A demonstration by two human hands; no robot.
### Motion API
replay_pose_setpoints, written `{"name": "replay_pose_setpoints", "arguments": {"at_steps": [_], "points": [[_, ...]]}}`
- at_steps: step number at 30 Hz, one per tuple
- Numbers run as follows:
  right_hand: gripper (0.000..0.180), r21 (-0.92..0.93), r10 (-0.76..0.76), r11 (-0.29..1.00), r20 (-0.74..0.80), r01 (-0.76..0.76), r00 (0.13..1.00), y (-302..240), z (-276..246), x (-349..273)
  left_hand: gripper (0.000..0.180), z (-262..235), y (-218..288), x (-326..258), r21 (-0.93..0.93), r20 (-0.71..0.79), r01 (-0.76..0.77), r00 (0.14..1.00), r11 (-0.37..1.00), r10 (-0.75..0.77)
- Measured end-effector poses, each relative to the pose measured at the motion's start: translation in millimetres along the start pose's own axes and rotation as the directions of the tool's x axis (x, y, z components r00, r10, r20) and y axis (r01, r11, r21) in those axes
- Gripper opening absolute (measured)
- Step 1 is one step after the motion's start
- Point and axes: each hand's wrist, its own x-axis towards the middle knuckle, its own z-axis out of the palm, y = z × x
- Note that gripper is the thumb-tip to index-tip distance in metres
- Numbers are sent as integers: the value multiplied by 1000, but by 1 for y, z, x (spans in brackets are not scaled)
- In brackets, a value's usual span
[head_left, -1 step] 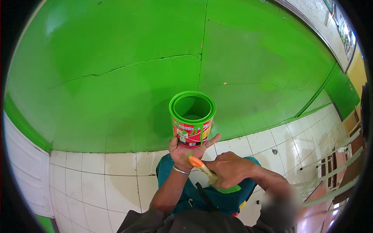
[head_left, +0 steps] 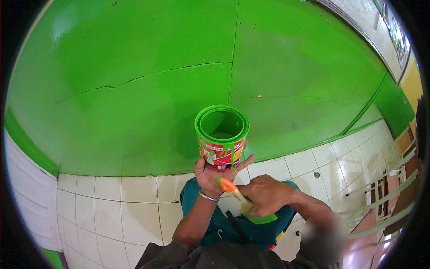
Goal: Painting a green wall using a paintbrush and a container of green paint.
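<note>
My left hand point(head_left: 208, 179) holds a paint can point(head_left: 222, 154) from below, its palm under the base and its fingers spread around the side. The can is upright, without a lid, with a red label and green drips down it. A little pale-looking liquid shows at the bottom inside. Closed around a paintbrush point(head_left: 240, 196) is my right hand point(head_left: 269, 195), just right of my left wrist. The brush's cream handle has an orange end pointing up and left, near my left palm. Its green-coated bristles stick out below my right hand, over my lap.
Ahead stands a green painted wall point(head_left: 148, 121) with long cracks. White floor tiles point(head_left: 139, 190) run along its foot. A white panelled door point(head_left: 31, 193) is at the left; at the right are chairs with pale metal frames point(head_left: 385, 197). My teal-clad legs point(head_left: 190, 193) lie beneath my hands.
The paintbrush has shifted very slightly in my right hand, its orange end moving a touch up and right. The paint can and my left hand have stayed in place.
</note>
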Motion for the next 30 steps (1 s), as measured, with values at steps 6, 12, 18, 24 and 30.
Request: {"name": "replay_pose_setpoints", "arguments": {"at_steps": [6,12,18,24,30], "points": [[38,191,50,981,-75,-35,996,4,-17,-15,93,-10,9,-5,-19,50,165,985,986,-164],[45,214,90,972,27,-94,996,1,-10,4,93,0,3,-2,-3,3,49,999,999,-49],[47,245,47,968,3,-46,999,4,4,6,92,-2,0,3,7,88,26,996,1000,-26],[57,509,-9,860,-60,38,998,20,-2,-40,90,-10,4,6,-20,29,53,998,998,-53],[73,311,340,892,17,-328,940,56,15,-114,92,-19,3,3,-6,38,61,997,998,-60]]}}
